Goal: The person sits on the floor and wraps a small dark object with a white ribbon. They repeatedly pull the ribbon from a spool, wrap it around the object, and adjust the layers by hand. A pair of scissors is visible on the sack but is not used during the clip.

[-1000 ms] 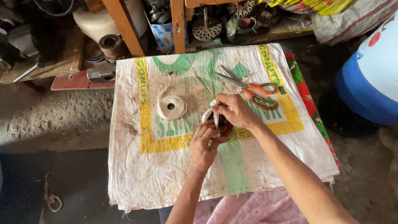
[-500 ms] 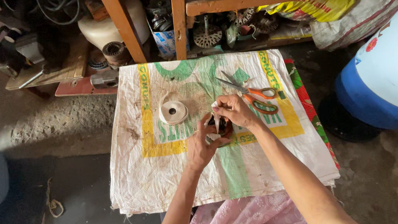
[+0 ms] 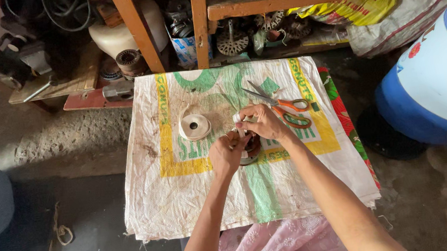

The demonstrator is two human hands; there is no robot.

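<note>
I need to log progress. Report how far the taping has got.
Done: cannot tell how much is wrapped; the hands hide most of the coil. In hand: left hand steadies it, right hand pulls a white strip over it. Left: tape roll and scissors lie aside, strip uncut.

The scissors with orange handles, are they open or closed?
Nearly closed: the scissors lie flat on the sack, blades together.
</note>
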